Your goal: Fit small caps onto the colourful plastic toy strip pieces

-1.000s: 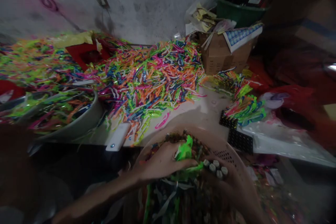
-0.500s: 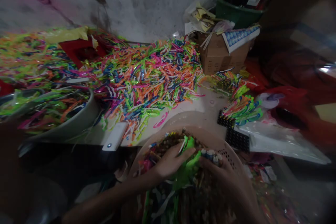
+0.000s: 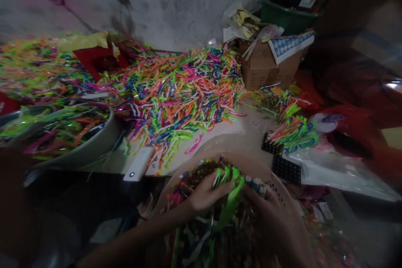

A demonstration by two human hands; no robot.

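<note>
My left hand (image 3: 205, 196) is closed around several bright green soft strips (image 3: 231, 201), whose curled tops stick up between its fingers and thumb. On the other side my right hand (image 3: 262, 207) is pinched against the same strips; its fingertips are partly hidden. Both hands are over a pink perforated basket (image 3: 293, 217). Inside it lie many dark and coloured pieces, blurred and too dim to name, with some whitish-ended ones (image 3: 259, 185) beside my right hand.
A large heap of coloured strips (image 3: 182, 92) covers the table's back. A white phone-like object (image 3: 138, 164) lies at the front edge. To the left stands a filled grey tub (image 3: 109, 130). A cardboard box (image 3: 266, 69), black trays (image 3: 286, 169) and plastic bags (image 3: 342, 171) are at right.
The green strips have fanned out into separate curled tops above my left hand. My right hand has shifted slightly to the right. The whole view has moved a little.
</note>
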